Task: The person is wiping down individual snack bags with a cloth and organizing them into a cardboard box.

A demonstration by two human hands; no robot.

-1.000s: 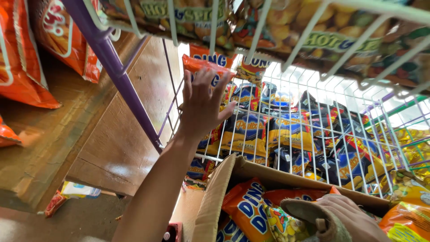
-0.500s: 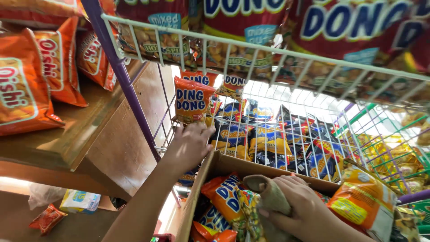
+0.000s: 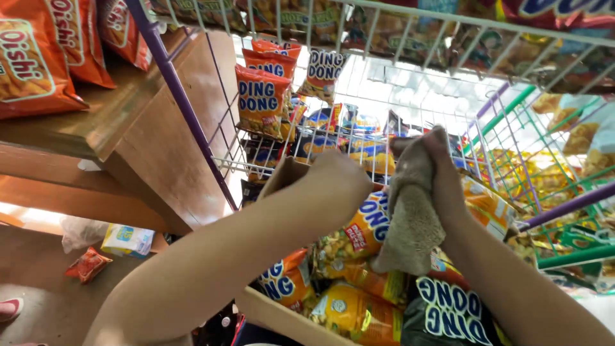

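Observation:
My left hand [image 3: 334,184] is closed in a fist over an open cardboard box [image 3: 277,315], gripping the top of an orange snack packet [image 3: 366,227] lifted above the others. My right hand [image 3: 443,182] is beside it, shut on a beige cloth [image 3: 413,221] that hangs against the packet. The box holds several orange, yellow and black snack packets [image 3: 355,314]. Its back flap [image 3: 282,174] leans on a white wire rack [image 3: 225,161] where a few orange packets [image 3: 259,99] stand upright.
A purple post [image 3: 186,109] edges the rack. A wooden shelf [image 3: 147,138] on the left carries big orange bags [image 3: 32,64]. Another wire basket [image 3: 410,19] of packets hangs overhead. Small packets [image 3: 86,264] and a plastic bag [image 3: 77,229] lie on the floor.
My left hand came down from the rack's orange packets into the box and closed on a packet. My right hand rose with the cloth to meet it.

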